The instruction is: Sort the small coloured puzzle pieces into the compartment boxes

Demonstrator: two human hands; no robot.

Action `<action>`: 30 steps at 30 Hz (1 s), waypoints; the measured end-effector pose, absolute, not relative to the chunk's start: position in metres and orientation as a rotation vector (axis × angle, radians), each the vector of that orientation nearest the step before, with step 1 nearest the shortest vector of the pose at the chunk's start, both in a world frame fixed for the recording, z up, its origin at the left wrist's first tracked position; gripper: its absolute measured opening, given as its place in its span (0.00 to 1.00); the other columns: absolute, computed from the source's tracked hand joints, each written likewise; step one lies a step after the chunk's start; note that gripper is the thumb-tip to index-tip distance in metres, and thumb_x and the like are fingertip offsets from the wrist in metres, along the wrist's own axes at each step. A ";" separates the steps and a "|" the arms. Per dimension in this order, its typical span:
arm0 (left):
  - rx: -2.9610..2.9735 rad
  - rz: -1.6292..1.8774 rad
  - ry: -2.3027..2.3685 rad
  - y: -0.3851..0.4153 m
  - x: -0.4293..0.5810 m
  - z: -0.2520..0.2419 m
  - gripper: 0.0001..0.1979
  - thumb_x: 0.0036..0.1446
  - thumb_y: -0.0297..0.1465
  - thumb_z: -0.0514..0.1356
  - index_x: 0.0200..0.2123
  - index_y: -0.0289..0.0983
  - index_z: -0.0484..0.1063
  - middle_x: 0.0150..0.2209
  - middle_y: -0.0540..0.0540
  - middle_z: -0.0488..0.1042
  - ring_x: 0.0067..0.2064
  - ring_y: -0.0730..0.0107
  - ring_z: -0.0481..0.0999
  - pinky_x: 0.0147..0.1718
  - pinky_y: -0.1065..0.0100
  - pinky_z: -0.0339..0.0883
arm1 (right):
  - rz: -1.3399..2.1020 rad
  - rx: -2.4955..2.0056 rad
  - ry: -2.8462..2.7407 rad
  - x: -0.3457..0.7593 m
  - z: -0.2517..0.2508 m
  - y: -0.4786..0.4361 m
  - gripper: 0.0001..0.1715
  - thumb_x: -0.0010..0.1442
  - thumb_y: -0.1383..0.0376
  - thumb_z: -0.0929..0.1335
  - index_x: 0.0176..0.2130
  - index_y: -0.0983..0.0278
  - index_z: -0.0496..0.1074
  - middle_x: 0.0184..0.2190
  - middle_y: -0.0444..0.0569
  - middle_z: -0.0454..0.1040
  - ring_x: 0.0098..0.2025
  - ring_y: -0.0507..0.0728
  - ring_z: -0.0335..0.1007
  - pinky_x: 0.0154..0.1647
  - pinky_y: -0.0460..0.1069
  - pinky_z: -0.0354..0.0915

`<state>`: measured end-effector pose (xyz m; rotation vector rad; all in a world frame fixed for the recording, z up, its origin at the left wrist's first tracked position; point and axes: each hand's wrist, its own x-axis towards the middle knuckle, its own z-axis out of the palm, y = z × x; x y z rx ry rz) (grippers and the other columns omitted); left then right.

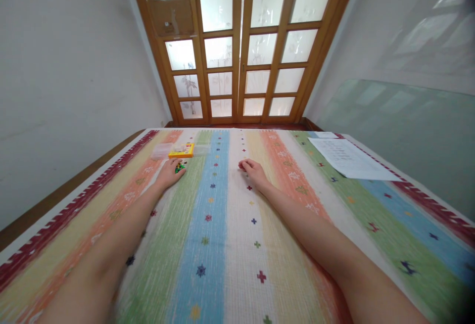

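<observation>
My left hand [169, 173] rests at the left on the striped cloth. Its thumb and fingers are apart, curved around a small heap of green and dark pieces [180, 167], too small to name. Near the middle, my right hand [254, 169] is held closed, thumb pressed to curled fingers. What it holds, if anything, is hidden. Just beyond my left hand lies a yellow and red box [181, 151]. Clear plastic containers flank this box, one on the left [162, 151] and one on the right [201, 149].
A striped tablecloth [215, 274] covers the table. Printed white sheets [349, 158] lie on its right side. Beyond the far edge stand wooden doors [237, 47] with glass panes. A glass board [404, 131] leans along the right wall.
</observation>
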<state>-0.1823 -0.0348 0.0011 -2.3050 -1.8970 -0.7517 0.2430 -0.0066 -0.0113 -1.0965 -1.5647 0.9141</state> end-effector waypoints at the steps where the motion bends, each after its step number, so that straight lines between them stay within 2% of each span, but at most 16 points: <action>1: -2.310 -0.745 -1.915 -0.032 -0.182 -0.001 0.28 0.63 0.47 0.59 0.60 0.37 0.72 0.59 0.35 0.72 0.60 0.48 0.71 0.63 0.50 0.63 | 0.909 -1.098 -1.567 0.242 -0.011 -0.007 0.18 0.65 0.53 0.64 0.38 0.60 0.78 0.38 0.49 0.80 0.42 0.58 0.75 0.48 0.52 0.70; 7: -2.393 -0.729 -1.884 -0.016 -0.173 0.000 0.22 0.64 0.47 0.58 0.52 0.39 0.77 0.52 0.38 0.75 0.54 0.53 0.74 0.58 0.54 0.67 | 0.926 -1.083 -1.552 0.239 -0.003 -0.013 0.17 0.63 0.54 0.64 0.34 0.60 0.77 0.35 0.49 0.79 0.39 0.57 0.74 0.45 0.51 0.69; 16: -2.386 -0.740 -1.863 -0.028 -0.165 0.010 0.14 0.65 0.42 0.57 0.44 0.41 0.78 0.48 0.41 0.76 0.50 0.56 0.75 0.52 0.57 0.69 | 0.955 -1.092 -1.563 0.239 -0.005 -0.013 0.18 0.63 0.52 0.64 0.35 0.60 0.77 0.36 0.50 0.80 0.39 0.57 0.75 0.47 0.52 0.70; 21: -2.373 -0.689 -1.861 -0.033 -0.163 0.011 0.14 0.65 0.42 0.56 0.44 0.42 0.78 0.48 0.42 0.77 0.52 0.56 0.75 0.53 0.58 0.68 | 0.946 -1.096 -1.602 0.241 -0.007 -0.012 0.18 0.63 0.52 0.65 0.36 0.60 0.77 0.36 0.50 0.80 0.39 0.57 0.75 0.48 0.53 0.70; 30: -2.108 -0.598 -2.043 -0.030 -0.165 0.000 0.23 0.64 0.46 0.58 0.55 0.39 0.73 0.54 0.35 0.76 0.55 0.50 0.74 0.56 0.54 0.67 | 0.919 -1.130 -1.662 0.242 -0.004 -0.013 0.18 0.64 0.53 0.64 0.36 0.60 0.77 0.37 0.50 0.80 0.40 0.57 0.75 0.47 0.52 0.70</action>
